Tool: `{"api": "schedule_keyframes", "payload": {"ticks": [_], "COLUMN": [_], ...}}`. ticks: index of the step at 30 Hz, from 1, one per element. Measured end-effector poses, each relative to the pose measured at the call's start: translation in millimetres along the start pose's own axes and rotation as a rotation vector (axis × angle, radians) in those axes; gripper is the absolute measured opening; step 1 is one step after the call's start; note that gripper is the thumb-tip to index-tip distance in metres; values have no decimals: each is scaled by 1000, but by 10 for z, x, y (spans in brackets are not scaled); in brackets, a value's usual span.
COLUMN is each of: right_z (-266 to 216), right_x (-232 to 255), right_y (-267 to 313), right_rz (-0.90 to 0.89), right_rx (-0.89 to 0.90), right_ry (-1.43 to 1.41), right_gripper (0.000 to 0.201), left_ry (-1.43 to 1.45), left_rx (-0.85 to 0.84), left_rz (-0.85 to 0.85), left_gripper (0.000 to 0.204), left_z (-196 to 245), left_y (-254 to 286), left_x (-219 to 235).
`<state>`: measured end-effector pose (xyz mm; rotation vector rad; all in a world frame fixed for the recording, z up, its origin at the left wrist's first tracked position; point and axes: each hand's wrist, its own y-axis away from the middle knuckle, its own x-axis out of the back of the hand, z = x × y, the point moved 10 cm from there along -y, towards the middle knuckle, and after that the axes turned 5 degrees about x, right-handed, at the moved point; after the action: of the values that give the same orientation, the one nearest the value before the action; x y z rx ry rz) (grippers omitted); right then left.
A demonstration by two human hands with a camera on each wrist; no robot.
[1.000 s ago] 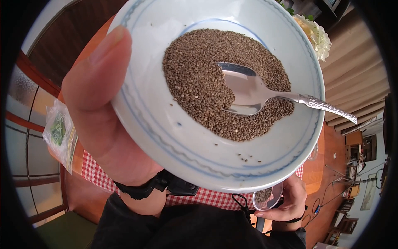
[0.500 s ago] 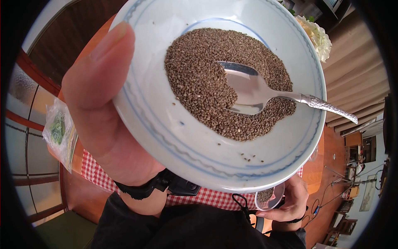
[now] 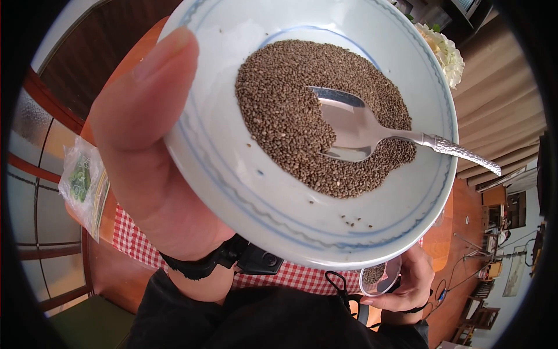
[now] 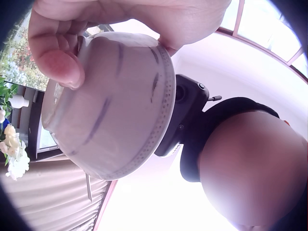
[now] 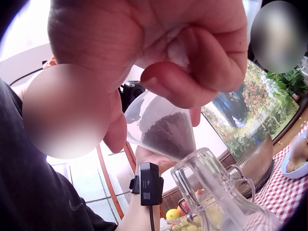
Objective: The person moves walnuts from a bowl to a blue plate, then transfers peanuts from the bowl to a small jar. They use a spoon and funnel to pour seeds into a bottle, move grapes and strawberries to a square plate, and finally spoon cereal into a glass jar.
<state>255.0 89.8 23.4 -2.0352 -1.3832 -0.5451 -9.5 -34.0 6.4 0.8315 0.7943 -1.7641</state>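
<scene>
A white bowl with blue lines (image 3: 221, 116) fills the upper head view, tilted toward the camera. Brown seeds (image 3: 279, 99) lie in it, with a metal spoon (image 3: 351, 125) resting among them. My left hand (image 3: 148, 157) grips the bowl's left rim, thumb on the edge; in the left wrist view its fingers (image 4: 60, 62) curl at the base of the bowl (image 4: 110, 106). My right hand (image 3: 410, 282) holds a clear plastic cup or funnel (image 3: 381, 282) containing seeds. In the right wrist view this clear piece (image 5: 161, 125) tapers down beside the mouth of a glass vessel (image 5: 207, 183).
A red checked cloth (image 3: 136, 238) covers part of the wooden table. A plastic bag with green contents (image 3: 81, 183) lies at left, white flowers (image 3: 444, 55) stand at upper right. Fruit (image 5: 172, 214) and a light blue bowl (image 5: 294, 168) show in the right wrist view.
The bowl and my left hand have shifted slightly to the right. My right hand, with the clear piece, has also moved a little right. The spoon stays among the seeds.
</scene>
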Motion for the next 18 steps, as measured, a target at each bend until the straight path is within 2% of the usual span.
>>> {"api": "schedule_keyframes", "payload": {"ticks": [5, 6, 8, 14, 18], "right_z": [23, 36, 28, 9, 3], "right_x": [15, 22, 24, 46, 65], "right_y": [39, 52, 59, 64, 69], "right_rz": [13, 21, 28, 46, 47], "right_rx": [-22, -33, -29, -1, -9], "right_ry": [1, 7, 16, 7, 21], "right_gripper": [89, 90, 90, 92, 94], "left_ry": [139, 205, 270, 291, 174], "left_rx": [106, 167, 228, 202, 317], "left_rz": [-50, -154, -258, -334, -364], "left_gripper": [49, 49, 49, 49, 49], "left_z": [-68, -114, -159, -108, -107], "left_y": [18, 84, 134, 113, 137], "left_x": [-100, -271, -393, -384, -496]}}
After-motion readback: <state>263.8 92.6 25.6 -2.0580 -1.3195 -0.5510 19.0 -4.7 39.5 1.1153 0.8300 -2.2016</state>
